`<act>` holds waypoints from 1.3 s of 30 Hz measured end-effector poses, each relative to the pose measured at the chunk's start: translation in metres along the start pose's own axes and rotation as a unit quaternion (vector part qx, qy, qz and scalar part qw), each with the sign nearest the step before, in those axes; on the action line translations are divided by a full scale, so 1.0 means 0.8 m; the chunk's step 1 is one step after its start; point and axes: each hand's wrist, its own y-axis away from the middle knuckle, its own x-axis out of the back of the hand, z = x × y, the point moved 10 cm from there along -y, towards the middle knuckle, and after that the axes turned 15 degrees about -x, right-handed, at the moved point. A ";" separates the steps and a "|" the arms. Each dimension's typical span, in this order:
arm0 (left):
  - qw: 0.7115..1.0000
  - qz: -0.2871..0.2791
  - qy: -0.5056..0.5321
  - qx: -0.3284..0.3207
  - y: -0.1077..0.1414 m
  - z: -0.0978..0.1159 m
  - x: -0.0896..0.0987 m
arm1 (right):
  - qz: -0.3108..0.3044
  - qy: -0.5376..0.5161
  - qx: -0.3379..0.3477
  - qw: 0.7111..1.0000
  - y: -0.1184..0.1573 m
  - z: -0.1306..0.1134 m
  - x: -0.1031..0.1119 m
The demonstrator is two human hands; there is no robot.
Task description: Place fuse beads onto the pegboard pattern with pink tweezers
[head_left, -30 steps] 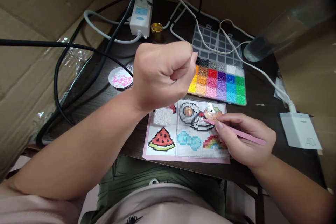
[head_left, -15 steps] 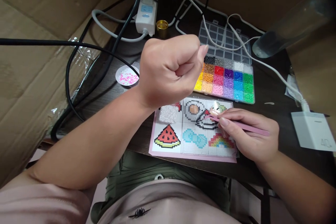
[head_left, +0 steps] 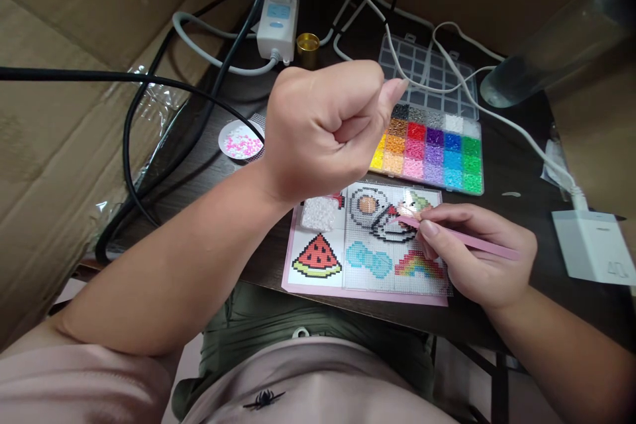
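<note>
My right hand point(head_left: 484, 262) pinches pink tweezers point(head_left: 479, 244), their tips over a black outline of beads point(head_left: 382, 238) with a little red at its top. That outline sits on a clear pegboard point(head_left: 382, 286), through which printed pictures show. Above the table's middle my left hand point(head_left: 322, 132) is raised in a fist, thumb sticking out, and I see nothing in it. Below the fist, a small clear box of white beads point(head_left: 318, 213) stands on the pattern sheet point(head_left: 292, 283), above a printed watermelon slice point(head_left: 318, 256). The tweezer tips are too small to show whether a bead is between them.
A compartmented case of coloured beads point(head_left: 434, 154) lies open behind the pegboard, partly hidden by my fist. At left are a white dish of pink and white beads point(head_left: 241, 141) and black cables point(head_left: 130, 146). A power strip point(head_left: 277, 30), gold cup point(head_left: 308, 45) and white charger point(head_left: 593, 245) stand around.
My right hand and the tweezers have shifted slightly to the right. The left fist has moved a little right and up, still closed.
</note>
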 end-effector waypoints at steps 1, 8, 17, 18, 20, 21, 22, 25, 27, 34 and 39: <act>1.000 0.000 0.000 -0.002 0.001 -0.001 0.001 | 0.001 0.001 0.003 1.000 0.000 -0.001 0.000; 1.000 0.016 -0.005 0.011 0.004 -0.009 0.001 | -0.004 0.012 0.001 1.000 -0.001 -0.002 -0.001; 0.998 0.037 0.000 -0.045 0.000 -0.003 -0.001 | -0.013 0.004 -0.026 1.000 -0.003 0.007 -0.002; 0.997 0.038 0.007 -0.063 -0.001 0.001 -0.001 | -0.015 0.004 -0.027 0.999 -0.003 0.007 -0.003; 0.997 0.059 -0.014 -0.046 -0.001 -0.001 0.005 | -0.021 0.000 -0.026 0.999 -0.003 0.007 -0.005; 0.998 0.048 -0.024 -0.033 -0.001 -0.002 0.004 | -0.024 -0.005 -0.026 0.999 -0.003 0.007 -0.006; 0.999 0.035 -0.028 -0.026 -0.001 -0.002 0.003 | -0.022 -0.011 -0.026 0.999 -0.003 0.007 -0.006; 1.000 -0.005 -0.008 -0.028 -0.002 0.002 -0.001 | -0.009 -0.024 -0.037 0.999 -0.002 0.011 -0.004; 1.000 -0.003 -0.009 -0.027 -0.001 0.000 0.001 | -0.005 -0.019 -0.043 0.999 -0.002 0.011 -0.004; 0.996 0.069 0.014 -0.059 0.004 -0.014 0.001 | -0.011 0.004 -0.004 1.000 -0.004 -0.005 -0.006; 0.993 0.096 0.028 -0.066 0.002 -0.015 0.001 | -0.021 0.007 0.018 1.000 -0.005 -0.014 -0.008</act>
